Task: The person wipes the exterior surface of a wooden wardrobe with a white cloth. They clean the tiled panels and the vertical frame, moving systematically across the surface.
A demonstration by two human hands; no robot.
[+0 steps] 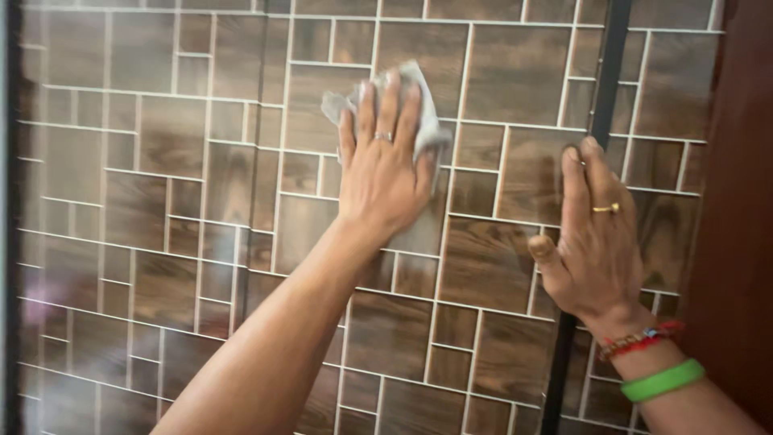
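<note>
Brown wood-look tiled wall (169,137), dark red-brown panel (741,201)

- The surface here is a wall (161,161) of brown wood-look tiles in mixed rectangles and squares, with pale grout lines (pretty glossy, it catches light).
- A grey cloth (427,121) is pressed flat against it, upper middle.
- A dark vertical strip (600,89) runs down the tiles at right.

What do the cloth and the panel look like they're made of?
Cloth: soft grey-white fabric, matte, bunched and folded under the left hand. Panel: glossy, brown wood-grain pattern split by pale lines into rectangles; the sheen and faint reflections suggest glass or laminate, which one I can't tell. The right hand rests flat on it.
</note>
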